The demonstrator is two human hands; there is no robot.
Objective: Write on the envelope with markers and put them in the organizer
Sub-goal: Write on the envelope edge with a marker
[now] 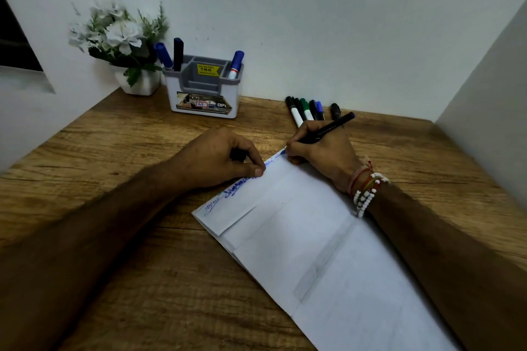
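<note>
A long white envelope (299, 236) lies slanted on the wooden desk, with blue writing along its upper left edge. My right hand (322, 151) grips a black marker (328, 129), and its blue tip touches the envelope's far corner. My left hand (222, 157) rests on the envelope's edge with the thumb pressing down; its curled fingers hold a small dark thing that looks like the marker's cap (237, 154). The grey and white organizer (204, 94) stands at the back by the wall. It holds two blue-capped markers and a black one.
Several loose markers (306, 111) lie at the back right, just beyond my right hand. A white pot of white flowers (119, 43) stands left of the organizer. Walls close the desk (114, 151) at the back and right.
</note>
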